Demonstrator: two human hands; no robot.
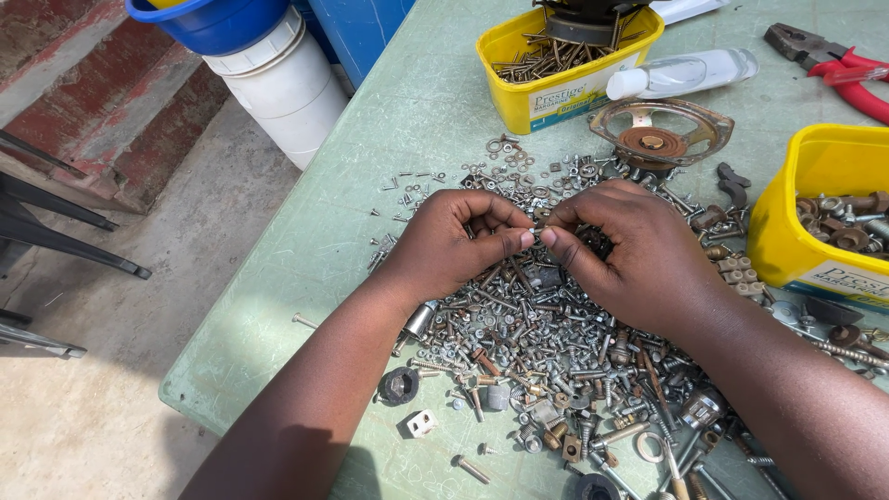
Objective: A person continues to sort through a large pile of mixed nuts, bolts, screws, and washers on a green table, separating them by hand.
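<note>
Both hands meet over the middle of a wide pile of screws, nuts and bolts spread across the green tabletop. The left hand and the right hand each pinch with thumb and forefinger, fingertips nearly touching, and between them sits a small metal piece, too small to tell whether it is a screw, a nut or both; each grip is clenched on that piece, held just above the pile. Judging from how things lie, the sorting looks to be at an early or middle stage: the heap under the hands is large and mixed, with loose washers, a grey socket and a white block scattered toward the near edge. 2 yellow tubs already hold separated stock: the far yellow tub is filled with long brownish screws, and the near yellow tub at the right holds chunky rusty nuts and bolts. So some pieces are set apart, while most are left in the pile. Behind the hands lie a rusty round metal frame, a clear plastic bottle on its side and red-handled pliers. A white bucket stands off the tabletop at the left.
</note>
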